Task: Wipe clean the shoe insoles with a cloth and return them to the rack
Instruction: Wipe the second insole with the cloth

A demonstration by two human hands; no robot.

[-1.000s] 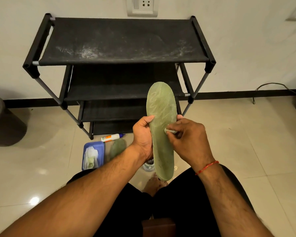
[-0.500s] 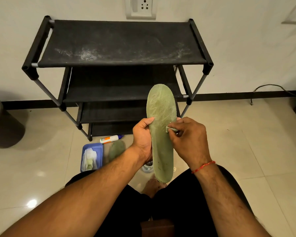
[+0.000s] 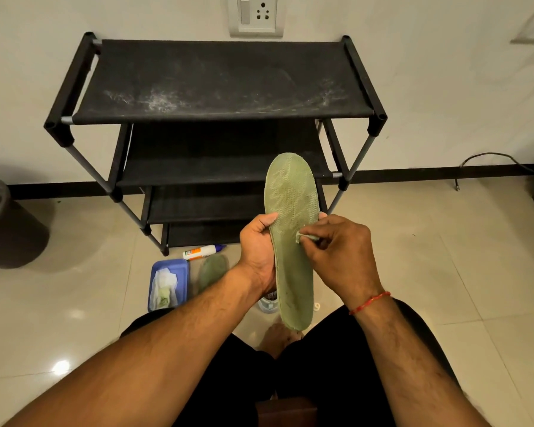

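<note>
Mid-wipe here. Gripping the green insole (image 3: 292, 211) by its left edge with the left hand (image 3: 258, 241), thumb hooked over the face. Holding it upright in front of the black rack (image 3: 222, 84), toe end up, heel end down over the lap. Pinching a small scrap of pale cloth (image 3: 302, 238) in the right hand (image 3: 339, 257) and pressing it against the right side of the insole's face, about mid-length. Seeing pale streaks across the toe half and a smoother, darker look lower down, though hard to say which part counts as wiped. Judging the wiping of this one as under way, not finished. Spotting a second green insole (image 3: 212, 271) down on the floor tiles (image 3: 444, 272), lying flat near the rack's foot, just beside a blue tray (image 3: 184, 266) of crumpled white wipes and a white bottle (image 3: 202, 251) on its side. Cannot tell whether that one has had its turn. Finding neither insole on the rack, as far as the dark lower shelves allow, only dusty smears along the top shelf. So, by this reckoning: cleaning partly done at best, the whole return to the rack not yet begun.
</note>
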